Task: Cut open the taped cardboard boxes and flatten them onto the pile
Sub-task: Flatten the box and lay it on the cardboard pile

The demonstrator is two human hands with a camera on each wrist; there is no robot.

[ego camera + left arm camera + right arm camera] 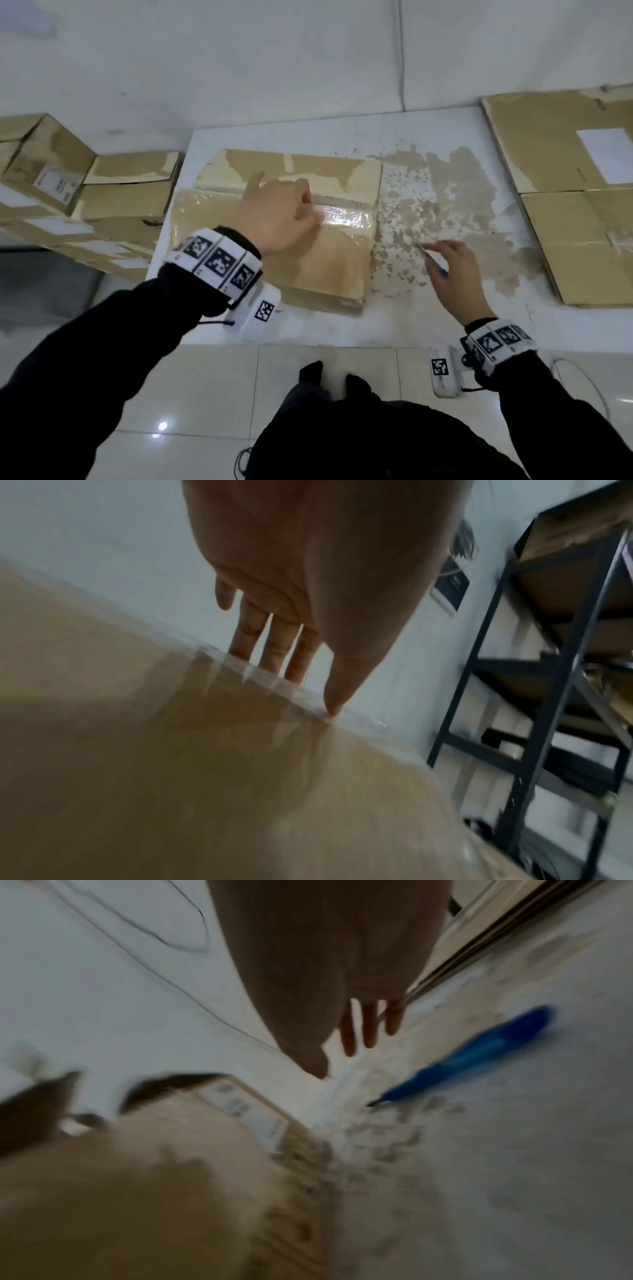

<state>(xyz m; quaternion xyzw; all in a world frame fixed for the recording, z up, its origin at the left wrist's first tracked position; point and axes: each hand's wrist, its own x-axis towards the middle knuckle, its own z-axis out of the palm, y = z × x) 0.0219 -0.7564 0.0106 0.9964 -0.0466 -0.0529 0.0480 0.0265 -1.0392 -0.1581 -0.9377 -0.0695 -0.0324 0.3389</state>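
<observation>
Fingers [270, 645] of the left hand [274, 214] lie straight and slightly apart on top of the taped cardboard box [274, 246], their tips reaching over the edge where clear tape [346, 217] wraps the seam, thumb tip touching that taped edge. The right hand [452, 274] hovers over the table [342, 329] just right of the box, fingers loosely extended and spread; a blue cutter [479, 1050] lies just beside it, its dark tip pointing toward the box, and the wrist view shows it lying apart from the fingers, though the picture is blurred. The box sits flat on the left half of the table with its long axis running left to right, the taped seam running the same way across its top, and its far flap [291, 168] lying open toward the wall. The tabletop is white with its coating worn off in brown patches to the right of the box. A pile of flattened cardboard [565, 192] lies on the right end of the table, well apart from the box. More sealed boxes [85, 192] with white labels are stacked off the left side. Behind the table is a pale wall [274, 61] with a thin cable running down it; below is a glossy tiled floor [205, 394]. The left wrist view shows a dark metal shelf [548, 669] holding more cardboard.
</observation>
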